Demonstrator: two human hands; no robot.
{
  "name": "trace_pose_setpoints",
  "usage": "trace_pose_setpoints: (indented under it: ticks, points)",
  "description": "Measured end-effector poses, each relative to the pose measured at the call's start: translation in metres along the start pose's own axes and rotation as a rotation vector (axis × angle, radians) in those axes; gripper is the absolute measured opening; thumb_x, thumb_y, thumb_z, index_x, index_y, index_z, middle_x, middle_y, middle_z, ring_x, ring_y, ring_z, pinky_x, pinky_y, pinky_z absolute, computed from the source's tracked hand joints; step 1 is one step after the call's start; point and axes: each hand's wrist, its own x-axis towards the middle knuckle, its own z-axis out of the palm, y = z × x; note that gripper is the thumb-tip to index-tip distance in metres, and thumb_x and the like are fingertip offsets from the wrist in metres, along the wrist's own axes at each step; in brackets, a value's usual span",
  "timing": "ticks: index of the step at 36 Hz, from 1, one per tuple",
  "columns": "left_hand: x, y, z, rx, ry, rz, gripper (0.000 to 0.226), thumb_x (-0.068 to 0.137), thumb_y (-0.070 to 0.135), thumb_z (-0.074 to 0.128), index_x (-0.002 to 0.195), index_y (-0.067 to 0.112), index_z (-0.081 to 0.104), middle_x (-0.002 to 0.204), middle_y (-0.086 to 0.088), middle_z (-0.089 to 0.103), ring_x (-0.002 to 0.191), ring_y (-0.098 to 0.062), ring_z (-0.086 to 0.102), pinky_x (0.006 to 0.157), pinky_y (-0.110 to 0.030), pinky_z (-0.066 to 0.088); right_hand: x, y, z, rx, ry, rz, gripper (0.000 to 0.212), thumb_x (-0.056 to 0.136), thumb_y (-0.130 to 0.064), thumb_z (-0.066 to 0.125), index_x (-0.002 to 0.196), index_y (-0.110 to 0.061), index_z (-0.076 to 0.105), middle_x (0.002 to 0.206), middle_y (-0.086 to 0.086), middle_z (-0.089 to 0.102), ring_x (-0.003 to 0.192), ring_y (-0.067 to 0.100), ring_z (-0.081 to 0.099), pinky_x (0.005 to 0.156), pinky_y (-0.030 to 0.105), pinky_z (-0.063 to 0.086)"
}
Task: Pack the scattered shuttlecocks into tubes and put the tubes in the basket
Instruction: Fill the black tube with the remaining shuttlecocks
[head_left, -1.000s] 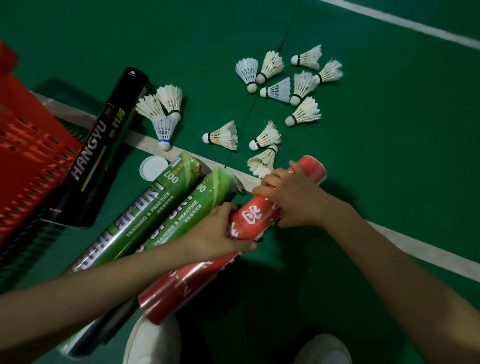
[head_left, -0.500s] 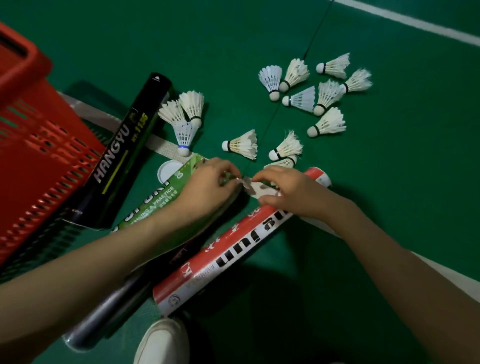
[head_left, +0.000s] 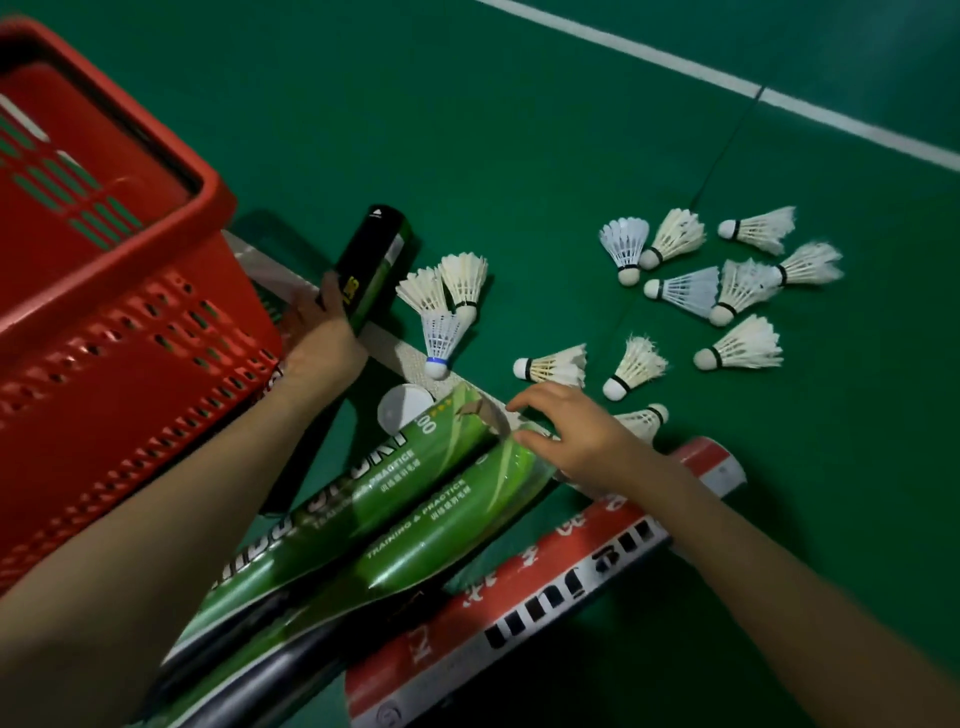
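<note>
My left hand (head_left: 322, 332) grips the black tube (head_left: 371, 265) near its far end, beside the red basket (head_left: 119, 291). My right hand (head_left: 582, 436) hovers with relaxed fingers over the open mouths of two green tubes (head_left: 415, 467), holding nothing. A red and white tube (head_left: 545, 582) lies under my right forearm. Several white shuttlecocks lie on the green floor: a group of three (head_left: 447, 306) by the black tube, a loose cluster (head_left: 717, 280) farther right, and a few (head_left: 556, 364) just beyond my right hand.
A round white tube cap (head_left: 402, 405) lies by the green tubes' mouths. White court lines (head_left: 779, 98) cross the floor. The basket stands at the left, its interior mostly out of view.
My left hand left the green tubes and reached left and forward onto the black tube. My right hand has lifted off the red tube and opened. The view shifted right.
</note>
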Motion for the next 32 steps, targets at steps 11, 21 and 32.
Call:
trace_pose_setpoints:
  ticks: [11, 21, 32]
  points:
    - [-0.027, 0.043, -0.036, 0.01, 0.085, 0.195, 0.081, 0.092, 0.044, 0.052, 0.151, 0.017, 0.004, 0.139, -0.024, 0.029, 0.112, -0.044, 0.046, 0.082, -0.048, 0.045, 0.008, -0.001, -0.001, 0.254, 0.158, 0.079, 0.043, 0.094, -0.034, 0.055, 0.133, -0.019, 0.047, 0.131, -0.001, 0.052, 0.119, 0.01, 0.048, 0.103, 0.029, 0.039]
    - [-0.106, 0.123, -0.051, 0.105, 0.06, 0.752, 0.085, 0.084, 0.048, 0.058, 0.151, 0.024, 0.01, 0.134, -0.012, 0.038, 0.115, -0.033, 0.045, 0.092, -0.045, 0.045, -0.002, 0.007, -0.074, 1.318, 0.851, 0.315, 0.076, 0.089, -0.04, 0.06, 0.146, -0.036, 0.009, 0.147, 0.006, 0.036, 0.125, 0.02, 0.048, 0.099, 0.048, 0.045]
    - [-0.137, 0.171, -0.036, 0.141, -0.014, 0.964, 0.084, 0.084, 0.049, 0.059, 0.15, 0.027, 0.011, 0.133, -0.007, 0.039, 0.113, -0.028, 0.047, 0.089, -0.04, 0.044, -0.057, 0.05, -0.086, 1.665, 1.011, 0.598, 0.059, 0.082, -0.031, 0.072, 0.131, -0.013, 0.046, 0.118, 0.012, 0.063, 0.102, 0.025, 0.064, 0.078, 0.04, 0.056]
